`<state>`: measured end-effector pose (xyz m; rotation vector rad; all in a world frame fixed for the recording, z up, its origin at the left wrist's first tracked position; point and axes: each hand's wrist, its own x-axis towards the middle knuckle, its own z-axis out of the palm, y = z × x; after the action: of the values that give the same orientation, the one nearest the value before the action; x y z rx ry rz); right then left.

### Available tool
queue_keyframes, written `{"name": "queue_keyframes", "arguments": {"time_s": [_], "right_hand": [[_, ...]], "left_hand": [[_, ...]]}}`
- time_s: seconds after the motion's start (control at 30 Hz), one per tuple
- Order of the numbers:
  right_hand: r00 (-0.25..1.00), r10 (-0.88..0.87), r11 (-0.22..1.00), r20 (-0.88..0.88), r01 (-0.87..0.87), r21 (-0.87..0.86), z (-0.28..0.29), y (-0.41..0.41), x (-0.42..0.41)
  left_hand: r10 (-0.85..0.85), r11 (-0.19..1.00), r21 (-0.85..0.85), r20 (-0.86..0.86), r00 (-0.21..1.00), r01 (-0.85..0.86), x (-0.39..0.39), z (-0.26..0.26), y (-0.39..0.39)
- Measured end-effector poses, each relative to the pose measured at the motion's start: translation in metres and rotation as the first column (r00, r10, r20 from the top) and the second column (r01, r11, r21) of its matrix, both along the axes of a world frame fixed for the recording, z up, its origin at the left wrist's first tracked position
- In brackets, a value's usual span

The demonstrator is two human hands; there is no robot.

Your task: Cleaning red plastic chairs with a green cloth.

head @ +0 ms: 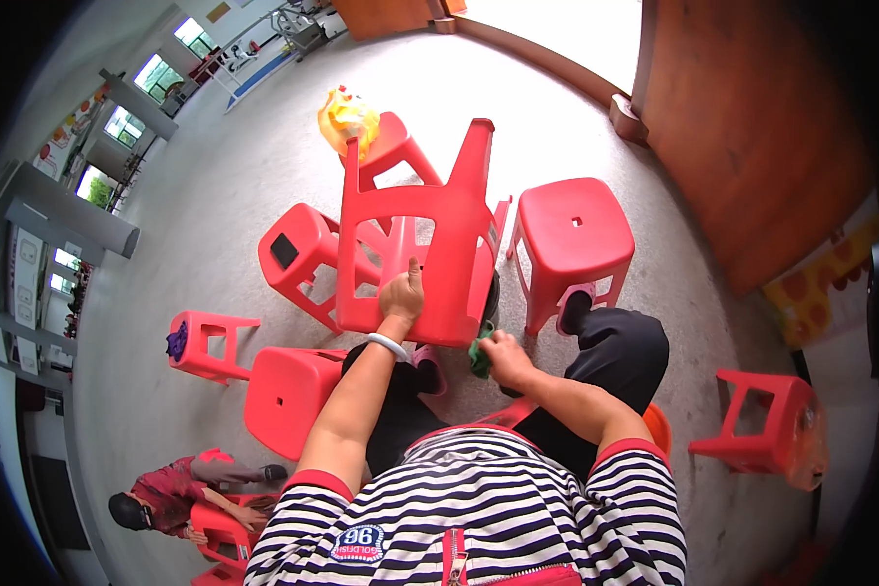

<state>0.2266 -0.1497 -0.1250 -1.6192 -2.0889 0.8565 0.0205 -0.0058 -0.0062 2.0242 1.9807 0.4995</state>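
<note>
A red plastic stool point(450, 264) is tipped over before me, its legs pointing up and away. My left hand point(401, 297), with a pale bangle at the wrist, grips the stool beside a side opening, thumb up along the panel. In my right hand point(507, 359) is a crumpled green cloth point(479, 354), close to the lower right corner of the stool. Part of a dark round object point(492, 297) shows behind the stool. An upright red stool point(576, 223) stands to the right, near my foot in a pink shoe.
More red stools surround me, including one with a dark pad point(284, 251) and one bearing a purple cloth point(178, 339). A yellow plastic bag point(348, 121) lies on another. Another person point(165, 487) handles a stool at lower left. A wooden door point(747, 132) is at right.
</note>
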Motion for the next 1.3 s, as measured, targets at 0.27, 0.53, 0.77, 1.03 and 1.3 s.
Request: {"name": "queue_keyframes", "arguments": {"time_s": [0.27,0.53,0.77,1.03,1.3], "right_hand": [[0.629,-0.709,0.701,-0.319,0.574,-0.424,-0.01,0.078,0.027],[0.137,-0.477,0.854,-0.868,0.305,-0.421,0.108,0.129,0.04],[0.893,-0.274,0.803,-0.357,0.417,0.426,0.143,0.169,0.007],[0.983,-0.086,0.783,-0.164,0.169,0.599,0.11,0.064,-0.047],[0.954,0.282,0.657,0.101,-0.269,0.704,0.08,0.004,-0.041]], "left_hand": [[-0.155,0.942,-0.262,0.219,0.963,0.211,-0.018,-0.009,0.021],[-0.136,0.844,-0.388,0.511,0.849,0.369,-0.034,-0.01,0.022],[-0.074,0.884,-0.281,0.703,0.707,0.373,-0.01,-0.01,0.02],[0.003,0.917,-0.342,0.52,0.854,0.206,-0.011,-0.006,0.016],[-0.1,0.917,-0.341,0.305,0.947,0.206,0.006,0.04,0.006]]}}
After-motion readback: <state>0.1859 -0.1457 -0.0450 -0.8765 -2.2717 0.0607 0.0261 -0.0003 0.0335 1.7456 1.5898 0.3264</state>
